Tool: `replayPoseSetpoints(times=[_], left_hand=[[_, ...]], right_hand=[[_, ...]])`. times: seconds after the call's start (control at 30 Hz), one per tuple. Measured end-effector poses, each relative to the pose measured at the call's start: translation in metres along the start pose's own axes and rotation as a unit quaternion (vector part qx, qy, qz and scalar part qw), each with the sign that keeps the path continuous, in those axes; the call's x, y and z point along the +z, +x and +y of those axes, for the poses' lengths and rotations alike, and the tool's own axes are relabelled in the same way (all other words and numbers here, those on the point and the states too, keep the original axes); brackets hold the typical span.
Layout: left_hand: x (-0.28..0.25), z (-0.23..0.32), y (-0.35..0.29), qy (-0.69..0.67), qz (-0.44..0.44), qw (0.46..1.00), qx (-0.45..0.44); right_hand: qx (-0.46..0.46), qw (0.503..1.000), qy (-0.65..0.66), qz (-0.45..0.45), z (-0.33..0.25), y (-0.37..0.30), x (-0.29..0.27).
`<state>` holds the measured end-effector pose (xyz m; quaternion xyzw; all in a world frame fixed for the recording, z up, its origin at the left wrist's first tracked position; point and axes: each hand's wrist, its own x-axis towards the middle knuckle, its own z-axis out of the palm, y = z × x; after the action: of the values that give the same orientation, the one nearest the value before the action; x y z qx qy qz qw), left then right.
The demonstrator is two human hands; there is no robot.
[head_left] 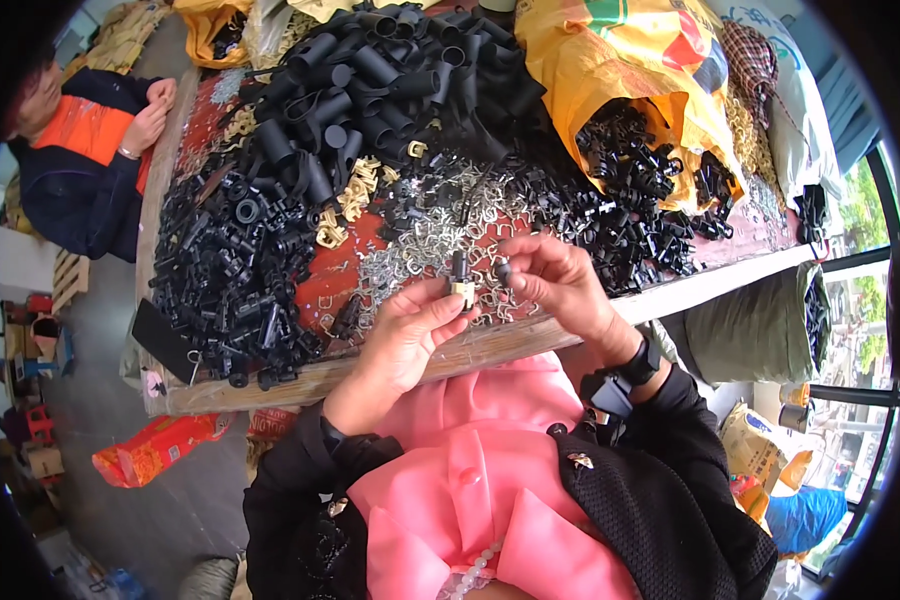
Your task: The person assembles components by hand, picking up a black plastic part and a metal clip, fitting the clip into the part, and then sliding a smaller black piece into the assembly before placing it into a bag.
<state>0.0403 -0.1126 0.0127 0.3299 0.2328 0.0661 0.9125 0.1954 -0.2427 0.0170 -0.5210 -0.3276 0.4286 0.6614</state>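
My left hand [410, 330] is closed, its thumb and fingers pinching a small part [461, 280] with a black upright stem and a cream-coloured base. Just to the right, my right hand [565, 285] pinches a small dark round piece [502, 271] between thumb and fingertips, apart from the left hand's part. Both hands hover over the near table edge. Beneath and beyond them lies a scatter of small silvery U-shaped clips [460, 225]. Cream plastic pieces [355, 190] sit farther back, beside a heap of black fittings [245, 270] on the left.
Large black tubes [370, 75] are piled at the back. A yellow sack [620, 70] spills black parts at the right rear. A wooden rail [530, 340] edges the table. At the far left a person [80, 160] in dark and orange clothes sits by the table.
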Motion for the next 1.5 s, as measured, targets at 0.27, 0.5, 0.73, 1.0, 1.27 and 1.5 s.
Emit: replayPoseSetpoints(times=[0.27, 0.5, 0.73, 1.0, 1.27, 1.5], left_hand=[[0.009, -0.001, -0.001, -0.001, -0.019, 0.999, 0.037], [0.001, 0.002, 0.001, 0.025, -0.039, 0.999, -0.018], [-0.017, 0.016, 0.015, 0.09, -0.05, 0.995, 0.015], [-0.021, 0.019, 0.016, 0.085, 0.009, 0.992, 0.095], [-0.021, 0.036, 0.008, 0.028, 0.027, 0.996, 0.082], [-0.036, 0.024, 0.016, 0.022, 0.052, 0.997, 0.047]], right_hand=[[-0.21, 0.919, -0.333, 0.03, -0.002, -0.002, 0.033], [-0.321, 0.835, -0.446, -0.031, -0.003, 0.011, 0.024], [-0.206, 0.82, -0.465, 0.263, 0.004, 0.108, -0.041], [-0.122, 0.72, -0.662, 0.17, 0.029, 0.125, -0.05], [-0.188, 0.816, -0.542, 0.072, 0.009, 0.075, -0.031], [-0.146, 0.844, -0.513, 0.063, 0.018, 0.052, -0.027]])
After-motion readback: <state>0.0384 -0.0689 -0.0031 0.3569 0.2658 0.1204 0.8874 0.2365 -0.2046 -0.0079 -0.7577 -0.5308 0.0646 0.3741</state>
